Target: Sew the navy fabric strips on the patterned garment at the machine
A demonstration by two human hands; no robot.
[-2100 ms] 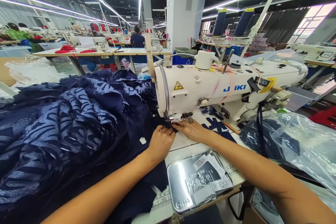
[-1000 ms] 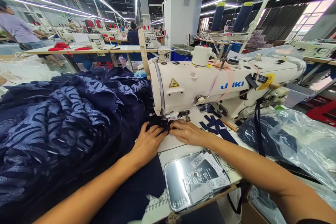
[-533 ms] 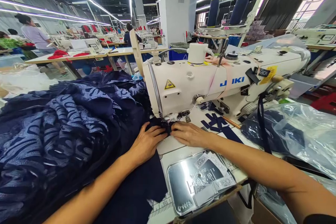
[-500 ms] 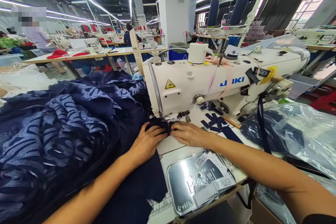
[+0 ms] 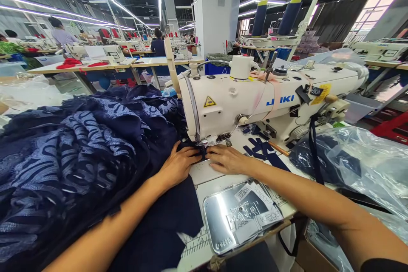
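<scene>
A white sewing machine [image 5: 223, 102] stands over the table, its needle area low at the left end of the head. My left hand [image 5: 180, 163] lies on dark navy fabric [image 5: 168, 216] just left of the needle area, fingers pressed together on the cloth. From the right, my right hand [image 5: 228, 160] has its fingertips on the fabric edge under the machine head, thumb and fingers close together. The fingertips of both hands nearly meet there. A large pile of navy fabric with pale blue patterned lace [image 5: 92, 136] rises at the left.
A metal tray [image 5: 219, 229] with printed labels sits at the table's front edge. Short navy strips [image 5: 259, 148] and a wooden-handled tool [image 5: 279, 148] lie right of my right hand. Clear plastic bags [image 5: 366, 157] are at the right. Several people work in the background.
The view has shifted slightly. Both hands stay by the needle area, with the fabric under them nearly unchanged. A background person at the left has shifted position.
</scene>
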